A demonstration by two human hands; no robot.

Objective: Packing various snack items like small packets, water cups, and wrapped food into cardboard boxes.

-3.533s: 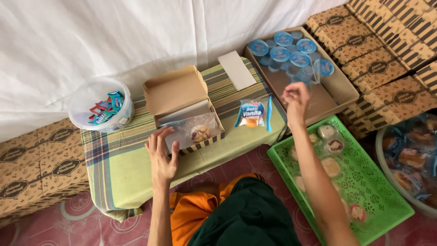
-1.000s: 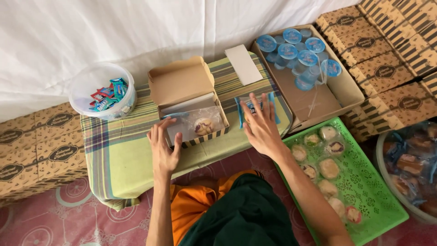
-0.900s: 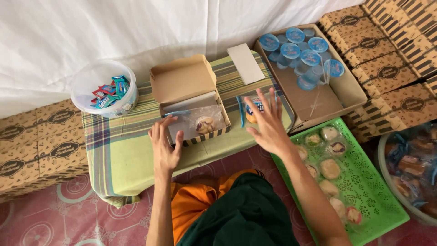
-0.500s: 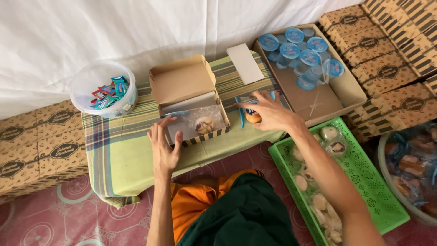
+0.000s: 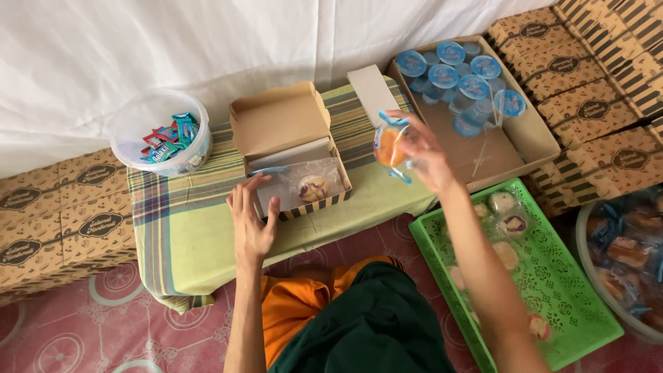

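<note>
Nearest the body, the left hand (image 5: pixel 250 224) is laid flat with fingers spread, its fingertips resting against the near left corner of the open cardboard box (image 5: pixel 290 155). Nothing is gripped by it. Just beyond those fingertips, inside the box, one wrapped round cake (image 5: pixel 312 187) is seen lying under clear film.

To the right of that hand and a little farther out, the right hand (image 5: pixel 425 155) is raised above the cloth-covered table (image 5: pixel 186 221). Its fingers are curled around one wrapped orange snack (image 5: pixel 389 145) in a clear packet with blue edges, which is held at the fingertips on the hand's left side, just right of the box and apart from it.

Below and to the right of the right hand, a green perforated tray (image 5: pixel 552 276) is set on the floor, with several wrapped cakes in it; an exact count cannot be made, since some are hidden by the forearm.

Beyond the right hand, a shallow carton (image 5: pixel 539 131) is seen holding about eight blue-lidded cups (image 5: pixel 459 76).

Farthest left, beyond the left hand, one white tub (image 5: pixel 160 132) of small sachets is placed on the table.
</note>
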